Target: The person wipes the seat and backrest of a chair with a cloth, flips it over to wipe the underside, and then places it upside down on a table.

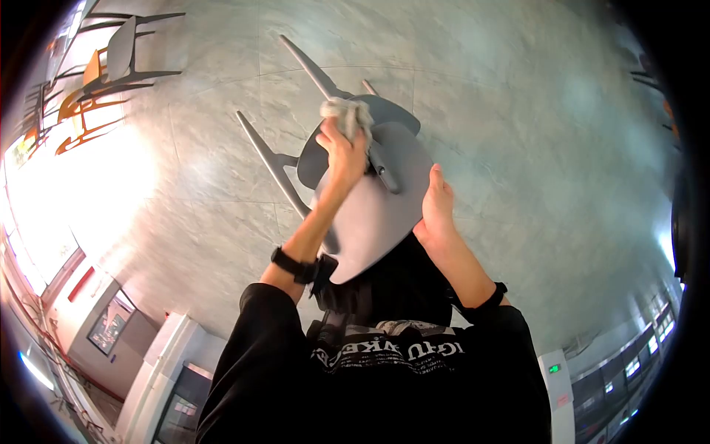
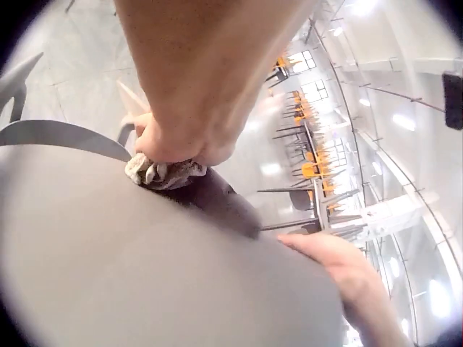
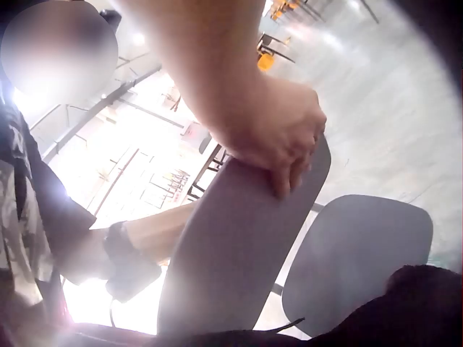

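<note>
A grey chair (image 1: 370,229) is held tilted in front of the body, its legs pointing away. My left hand (image 1: 346,159) grips a crumpled pale cloth (image 1: 347,111) near the seat and a leg. In the left wrist view, the cloth (image 2: 163,173) is bunched beneath the left hand (image 2: 184,137), against a dark part of the chair. My right hand (image 1: 438,207) holds the edge of the broad grey panel. The right wrist view has the right hand (image 3: 278,130) with its fingers curled over the edge of that panel (image 3: 224,246); its thumb is hard to make out.
Grey and orange chairs (image 1: 122,59) stand at the upper left on the grey marbled floor (image 1: 518,148). A white pillar (image 1: 556,385) with a green sign is at the lower right, and windows and walls lie along the lower left.
</note>
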